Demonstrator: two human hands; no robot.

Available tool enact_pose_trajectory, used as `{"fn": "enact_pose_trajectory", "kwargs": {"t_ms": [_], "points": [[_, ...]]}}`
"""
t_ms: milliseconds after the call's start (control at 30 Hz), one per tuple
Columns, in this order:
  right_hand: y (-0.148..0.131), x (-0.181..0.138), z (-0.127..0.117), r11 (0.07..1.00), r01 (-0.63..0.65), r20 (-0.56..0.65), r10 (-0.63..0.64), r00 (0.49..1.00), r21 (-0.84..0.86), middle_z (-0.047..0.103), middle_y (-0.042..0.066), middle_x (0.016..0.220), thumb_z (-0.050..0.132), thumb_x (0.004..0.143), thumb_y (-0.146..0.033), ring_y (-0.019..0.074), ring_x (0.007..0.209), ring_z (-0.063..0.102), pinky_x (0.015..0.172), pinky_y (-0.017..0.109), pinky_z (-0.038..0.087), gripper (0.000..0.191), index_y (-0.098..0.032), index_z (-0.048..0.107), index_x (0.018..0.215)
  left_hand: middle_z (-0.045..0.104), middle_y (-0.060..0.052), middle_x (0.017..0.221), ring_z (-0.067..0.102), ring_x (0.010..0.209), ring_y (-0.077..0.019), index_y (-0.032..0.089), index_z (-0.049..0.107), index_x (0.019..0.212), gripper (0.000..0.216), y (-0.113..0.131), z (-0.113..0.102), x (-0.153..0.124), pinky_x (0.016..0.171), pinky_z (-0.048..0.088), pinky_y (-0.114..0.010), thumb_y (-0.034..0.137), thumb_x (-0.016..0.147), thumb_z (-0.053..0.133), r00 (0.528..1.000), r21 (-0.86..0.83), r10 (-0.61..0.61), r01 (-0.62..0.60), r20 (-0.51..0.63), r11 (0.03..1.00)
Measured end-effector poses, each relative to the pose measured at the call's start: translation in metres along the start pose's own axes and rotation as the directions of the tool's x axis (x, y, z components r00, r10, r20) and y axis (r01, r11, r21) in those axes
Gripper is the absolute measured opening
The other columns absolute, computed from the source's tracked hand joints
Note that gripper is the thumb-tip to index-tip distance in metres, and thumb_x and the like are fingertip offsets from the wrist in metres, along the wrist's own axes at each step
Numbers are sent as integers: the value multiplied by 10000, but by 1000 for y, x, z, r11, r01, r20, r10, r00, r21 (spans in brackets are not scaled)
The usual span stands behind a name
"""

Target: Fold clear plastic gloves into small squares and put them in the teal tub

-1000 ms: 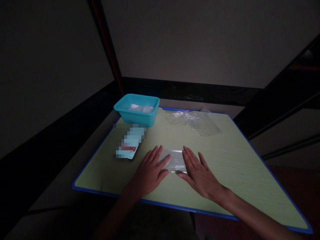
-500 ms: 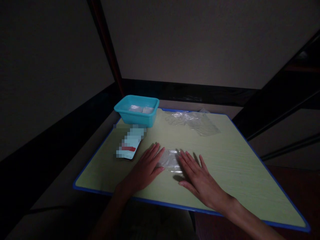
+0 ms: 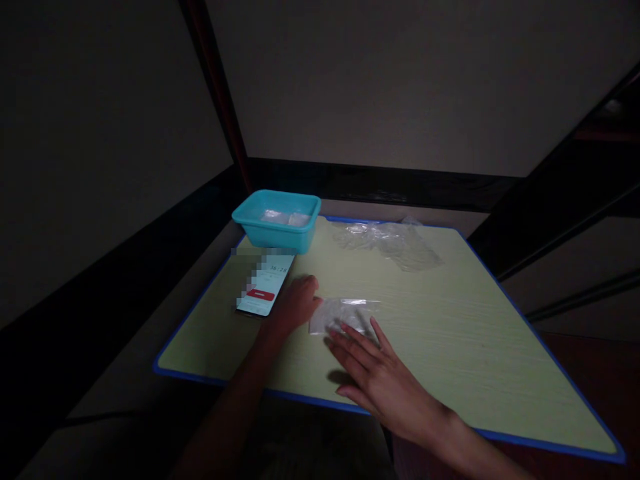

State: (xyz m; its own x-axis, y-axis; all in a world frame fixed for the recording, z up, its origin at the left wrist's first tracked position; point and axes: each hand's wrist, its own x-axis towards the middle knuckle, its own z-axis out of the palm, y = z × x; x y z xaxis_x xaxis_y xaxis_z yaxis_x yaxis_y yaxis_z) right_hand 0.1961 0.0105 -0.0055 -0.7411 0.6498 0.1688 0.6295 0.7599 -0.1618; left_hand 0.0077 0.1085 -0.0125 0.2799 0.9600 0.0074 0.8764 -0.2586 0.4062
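Note:
A small clear plastic bag (image 3: 345,313) lies flat on the pale green table (image 3: 450,333). My left hand (image 3: 295,303) rests at the bag's left edge with its fingers curled under, touching the plastic. My right hand (image 3: 373,373) hovers just in front of the bag, fingers stretched out and spread, fingertips at the bag's near edge. A phone (image 3: 265,290) with a lit screen lies just left of my left hand.
A turquoise plastic tub (image 3: 277,223) with pale contents stands at the table's far left corner. A crumpled clear plastic sheet (image 3: 393,241) lies at the far edge. The table has a blue rim (image 3: 215,381). Dark walls and beams surround it.
My right hand slid off the bag toward me and to the left. My left hand moved forward and curled at the bag's left edge. The bag now shows more fully.

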Motion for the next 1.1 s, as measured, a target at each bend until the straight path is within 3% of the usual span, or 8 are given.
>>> {"fn": "enact_pose_trajectory", "kwargs": {"t_ms": [200,333,500,633,767,833,967,1100], "points": [[18,2,-14,992,-75,-19,78,997,102,539,63,1300,446,909,-320,223,1258,414,1082,526,222,328,-195,557,1191,499,3,681,525,741,-166,181,443,599,184,-7,1,9,683,405,-267,88,697,569,1000,-93,7,-4,29,996],[37,14,-24,983,-96,0,97,995,160,595,68,1219,482,882,-244,223,1182,494,1062,521,260,259,-204,595,1112,470,35,643,505,668,-138,190,405,616,200,-8,3,5,601,372,-236,62,681,545,999,-175,1,7,42,984],[57,45,-27,941,-97,2,102,995,325,652,104,1080,499,851,-189,226,1021,597,914,429,450,250,-145,593,1079,440,76,601,498,604,-115,202,431,759,240,-4,0,0,543,346,-205,-2,646,489,999,-271,-12,24,45,962],[66,74,-23,794,-71,13,79,997,603,654,95,1068,540,804,-141,190,976,615,867,377,478,233,-143,589,1031,444,86,612,502,586,-107,213,437,906,338,7,-11,-5,532,347,-198,-10,654,473,999,-323,-2,12,34,946],[77,101,-16,489,-116,138,-10,990,865,682,55,921,596,759,-141,145,874,638,825,330,485,114,-135,593,873,469,78,667,518,599,-102,206,429,1042,468,17,-23,-10,550,369,-199,2,636,540,1000,-418,-15,6,-18,909],[82,109,-14,386,-183,214,-40,976,904,680,19,801,636,728,-168,125,769,642,746,298,496,104,-135,588,815,482,72,700,523,590,-96,204,417,1116,549,19,-26,-12,555,381,-201,12,624,567,998,-486,-29,-1,-55,874],[87,114,-16,342,-239,290,-104,951,909,652,-22,655,710,655,-239,105,627,615,624,256,484,162,-131,609,721,526,51,788,524,551,-69,220,406,1184,598,19,-27,-11,552,403,-197,46,633,563,992,-638,-50,-36,-116,769],[87,112,-25,301,-273,306,-68,950,914,657,-26,617,739,612,-297,93,569,594,574,232,461,219,-132,632,708,577,30,765,558,556,-88,176,461,1095,431,18,-23,-5,554,443,-207,189,687,603,956,-883,-251,-16,-151,469]]}}
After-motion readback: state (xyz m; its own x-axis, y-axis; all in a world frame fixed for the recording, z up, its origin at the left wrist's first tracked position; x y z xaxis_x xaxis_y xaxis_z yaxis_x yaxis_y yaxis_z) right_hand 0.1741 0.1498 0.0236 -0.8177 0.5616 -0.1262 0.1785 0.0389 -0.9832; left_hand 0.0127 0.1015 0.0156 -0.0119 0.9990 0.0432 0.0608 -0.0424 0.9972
